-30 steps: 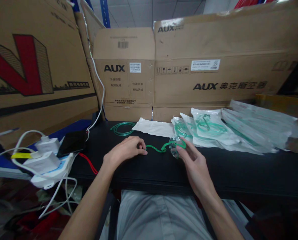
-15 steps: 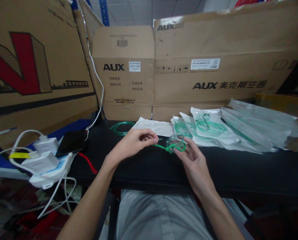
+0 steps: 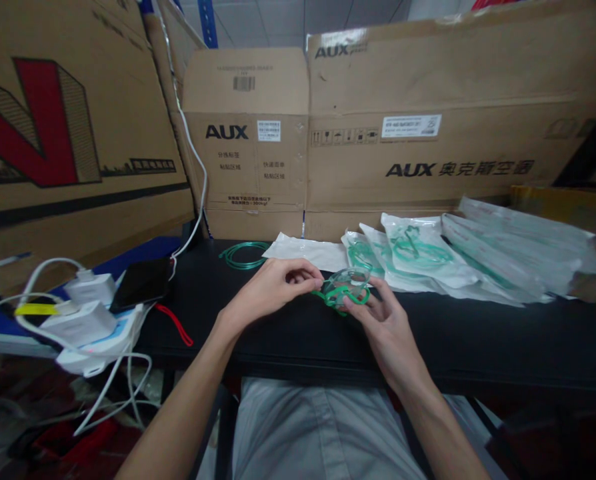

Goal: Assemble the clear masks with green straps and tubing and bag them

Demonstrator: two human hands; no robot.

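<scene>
A clear oxygen mask (image 3: 354, 275) is held low over the black table, its edge gripped between the thumb and fingers of my right hand (image 3: 391, 320). A green elastic strap (image 3: 334, 297) loops loosely across the mask's near side. My left hand (image 3: 285, 285) is closed in a pinch at the mask's left edge, where the strap's end runs to its fingertips. The exact spot it pinches is partly hidden by the fingers. Behind my left hand lie a coil of green tubing (image 3: 243, 256) and a white wrapper (image 3: 305, 251).
Several packed pouches with green tubing (image 3: 418, 250) lie to the right, beside a pile of clear-faced packs (image 3: 523, 240). Cardboard boxes (image 3: 408, 87) wall the back. At left are a black phone (image 3: 142, 285), a red strap (image 3: 175, 325) and a power strip (image 3: 91, 357) with chargers and white cables.
My left hand has moved slightly right, closer to the mask. The green strap, stretched between the hands before, is now slack and bunched against the mask. My right hand still holds the mask.
</scene>
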